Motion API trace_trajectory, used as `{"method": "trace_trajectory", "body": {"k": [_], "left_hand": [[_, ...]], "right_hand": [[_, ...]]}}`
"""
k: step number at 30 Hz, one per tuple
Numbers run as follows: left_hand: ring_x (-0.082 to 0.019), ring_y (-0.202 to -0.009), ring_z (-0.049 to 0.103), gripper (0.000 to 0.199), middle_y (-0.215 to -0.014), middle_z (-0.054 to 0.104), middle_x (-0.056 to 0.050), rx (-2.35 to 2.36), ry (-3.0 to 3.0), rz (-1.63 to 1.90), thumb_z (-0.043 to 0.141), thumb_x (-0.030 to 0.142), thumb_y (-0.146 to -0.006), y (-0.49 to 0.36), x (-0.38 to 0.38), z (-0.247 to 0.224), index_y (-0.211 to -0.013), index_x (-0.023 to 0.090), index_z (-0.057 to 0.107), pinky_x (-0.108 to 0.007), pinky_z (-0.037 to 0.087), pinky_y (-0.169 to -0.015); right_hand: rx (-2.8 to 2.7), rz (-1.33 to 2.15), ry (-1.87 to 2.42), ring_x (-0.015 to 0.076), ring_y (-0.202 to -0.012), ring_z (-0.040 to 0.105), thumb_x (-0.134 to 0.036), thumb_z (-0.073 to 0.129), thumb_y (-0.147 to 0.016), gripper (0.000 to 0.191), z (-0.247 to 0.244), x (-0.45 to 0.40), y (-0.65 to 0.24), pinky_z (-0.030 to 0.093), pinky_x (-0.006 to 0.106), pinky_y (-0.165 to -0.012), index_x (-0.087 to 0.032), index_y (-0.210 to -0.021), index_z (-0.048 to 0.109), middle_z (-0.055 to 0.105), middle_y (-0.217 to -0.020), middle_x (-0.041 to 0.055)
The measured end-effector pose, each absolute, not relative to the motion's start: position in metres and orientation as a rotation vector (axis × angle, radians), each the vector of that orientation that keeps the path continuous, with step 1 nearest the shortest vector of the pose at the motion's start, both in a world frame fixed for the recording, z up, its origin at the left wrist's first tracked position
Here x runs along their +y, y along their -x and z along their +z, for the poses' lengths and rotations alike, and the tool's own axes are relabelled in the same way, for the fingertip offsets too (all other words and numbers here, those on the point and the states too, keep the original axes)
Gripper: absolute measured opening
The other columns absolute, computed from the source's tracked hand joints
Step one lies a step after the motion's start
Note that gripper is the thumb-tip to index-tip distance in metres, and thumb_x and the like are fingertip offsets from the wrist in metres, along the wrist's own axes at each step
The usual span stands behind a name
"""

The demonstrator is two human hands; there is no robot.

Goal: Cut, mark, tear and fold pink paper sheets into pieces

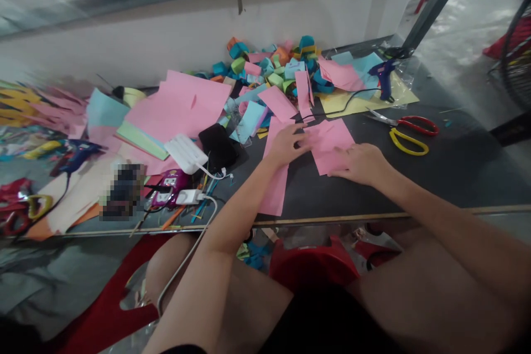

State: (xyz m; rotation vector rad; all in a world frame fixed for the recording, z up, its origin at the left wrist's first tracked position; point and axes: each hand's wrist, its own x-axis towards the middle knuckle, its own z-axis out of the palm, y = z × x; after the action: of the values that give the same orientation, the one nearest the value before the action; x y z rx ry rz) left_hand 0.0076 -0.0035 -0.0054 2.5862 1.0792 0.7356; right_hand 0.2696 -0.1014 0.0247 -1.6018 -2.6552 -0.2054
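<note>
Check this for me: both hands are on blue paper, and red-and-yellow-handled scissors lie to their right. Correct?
The paper colour is wrong: in the head view, the left hand and right hand are on pink paper, not blue. The scissors do lie to their right.

We can read no text, brand, number or sign anywhere. On the purple power strip (176, 181), the white plug adapter (189, 197) and the blue glue gun (385, 78), any markings are too small and blurred for us to make out, and the dark patch (123, 191) near the table's edge is pixelated beyond reading.
</note>
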Motion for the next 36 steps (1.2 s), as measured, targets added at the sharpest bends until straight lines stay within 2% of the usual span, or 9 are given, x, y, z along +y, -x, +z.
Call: {"method": "trace_trajectory", "body": {"k": [4, 7, 12, 15, 20, 23, 26, 31, 36], "left_hand": [[-0.03, -0.135, 0.065, 0.035, -0.143, 0.071, -0.013, 1.119, -2.702, 0.57, 0.073, 0.042, -0.099, -0.014, -0.005, -0.01, -0.126, 0.021, 0.078, -0.052, 0.051, -0.115], [-0.029, -0.124, 0.069, 0.025, -0.131, 0.076, -0.013, 1.286, -2.679, 0.669, 0.064, 0.033, -0.103, -0.015, -0.005, -0.012, -0.115, 0.02, 0.082, -0.048, 0.056, -0.107], [-0.026, -0.104, 0.072, 0.024, -0.108, 0.08, -0.012, 1.447, -2.643, 0.744, 0.059, 0.024, -0.101, -0.014, -0.004, -0.011, -0.092, 0.018, 0.081, -0.041, 0.059, -0.094], [-0.024, -0.093, 0.072, 0.032, -0.092, 0.078, -0.011, 1.454, -2.655, 0.722, 0.055, 0.029, -0.103, -0.016, -0.006, -0.01, -0.083, 0.017, 0.077, -0.038, 0.059, -0.085], [-0.022, -0.092, 0.073, 0.028, -0.092, 0.079, -0.01, 1.34, -2.714, 0.692, 0.058, 0.029, -0.101, -0.018, -0.009, -0.007, -0.084, 0.017, 0.077, -0.035, 0.059, -0.086], [-0.024, -0.097, 0.075, 0.027, -0.098, 0.08, -0.011, 1.251, -2.715, 0.651, 0.057, 0.029, -0.102, -0.019, -0.011, -0.005, -0.094, 0.017, 0.08, -0.038, 0.059, -0.092], [-0.027, -0.098, 0.077, 0.023, -0.097, 0.08, -0.013, 1.261, -2.678, 0.637, 0.063, 0.029, -0.097, -0.019, -0.013, -0.005, -0.098, 0.016, 0.081, -0.04, 0.06, -0.092], [-0.027, -0.079, 0.075, 0.019, -0.077, 0.076, -0.011, 1.378, -2.581, 0.703, 0.067, 0.022, -0.089, -0.016, -0.009, -0.007, -0.072, 0.016, 0.071, -0.039, 0.059, -0.078], [-0.029, -0.108, 0.073, 0.028, -0.112, 0.079, -0.014, 1.329, -2.697, 1.275, 0.076, 0.037, -0.091, -0.01, -0.007, -0.005, -0.11, 0.016, 0.072, -0.043, 0.057, -0.096]], "right_hand": [[-2.658, -0.312, 1.515, 0.0304, -0.084, 0.075, -0.04, 0.048, -0.105, 0.045, 0.027, -0.111, -0.25, 0.051, 0.04, -0.065, -0.013, -0.102, 0.083, 0.082, -0.09, 0.018], [-2.69, -0.269, 1.339, 0.03, -0.095, 0.076, -0.021, 0.043, -0.103, 0.042, 0.027, -0.112, -0.242, 0.055, 0.042, -0.075, -0.017, -0.093, 0.084, 0.083, -0.095, 0.0148], [-2.417, 0.105, 1.523, 0.0326, -0.098, 0.078, -0.03, 0.053, -0.103, 0.032, 0.046, -0.092, -0.255, 0.057, 0.047, -0.088, -0.024, -0.108, 0.085, 0.084, -0.106, 0.0114], [-1.967, -0.072, 1.818, 0.0393, -0.107, 0.076, -0.03, 0.051, -0.104, 0.035, 0.088, -0.066, -0.279, 0.055, 0.05, -0.089, -0.014, -0.111, 0.081, 0.082, -0.111, 0.0199], [-1.494, -0.382, 1.759, 0.0357, -0.112, 0.075, -0.028, 0.05, -0.107, 0.032, 0.139, -0.049, -0.276, 0.05, 0.053, -0.103, -0.014, -0.111, 0.078, 0.08, -0.114, 0.0207], [-1.988, -0.289, 1.431, 0.0292, -0.116, 0.075, -0.027, 0.045, -0.109, 0.036, 0.11, -0.051, -0.245, 0.042, 0.053, -0.116, -0.026, -0.108, 0.081, 0.082, -0.115, 0.0109], [-2.257, -0.214, 1.095, 0.0245, -0.114, 0.075, -0.025, 0.049, -0.109, 0.034, 0.054, -0.042, -0.218, 0.049, 0.047, -0.106, -0.029, -0.104, 0.082, 0.084, -0.112, 0.0034], [-2.274, -0.355, 0.837, 0.0215, -0.1, 0.073, -0.019, 0.061, -0.104, 0.024, -0.004, -0.02, -0.213, 0.053, 0.041, -0.092, -0.028, -0.109, 0.082, 0.084, -0.103, 0.0022], [-2.082, -0.407, 0.999, 0.0217, -0.089, 0.073, -0.023, 0.062, -0.104, 0.024, -0.007, -0.017, -0.223, 0.053, 0.041, -0.085, -0.027, -0.096, 0.083, 0.083, -0.093, 0.0042]]}}
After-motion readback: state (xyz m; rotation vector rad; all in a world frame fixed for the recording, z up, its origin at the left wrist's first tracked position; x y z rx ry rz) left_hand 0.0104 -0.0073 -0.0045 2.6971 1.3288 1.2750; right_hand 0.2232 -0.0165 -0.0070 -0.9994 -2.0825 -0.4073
